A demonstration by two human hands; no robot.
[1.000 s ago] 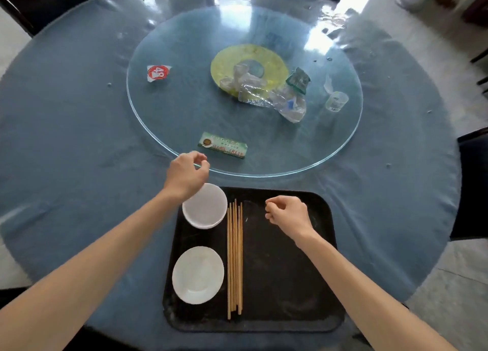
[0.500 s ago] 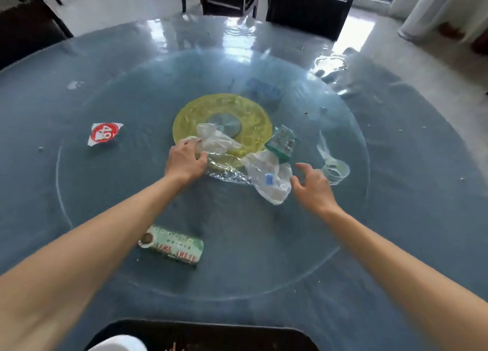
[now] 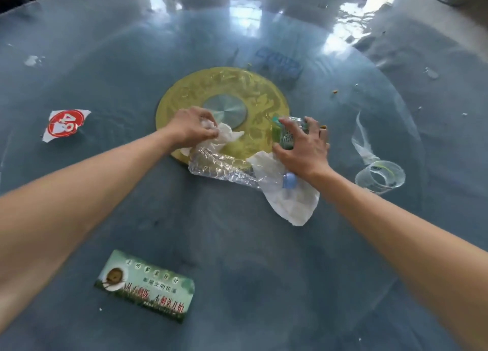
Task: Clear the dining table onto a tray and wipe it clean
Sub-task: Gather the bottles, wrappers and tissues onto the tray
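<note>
Crumpled tissue in left hand; right hand grips green packet

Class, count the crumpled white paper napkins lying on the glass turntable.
2: one napkin gripped in the left hand, one napkin beside the right hand. More may hide beneath the hands.

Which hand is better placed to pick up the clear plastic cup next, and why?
The right hand. The cup lies on the glass just beyond its outer side, while the left hand is across the yellow disc, closed on a tissue. The right would first need to drop the green packet.
</note>
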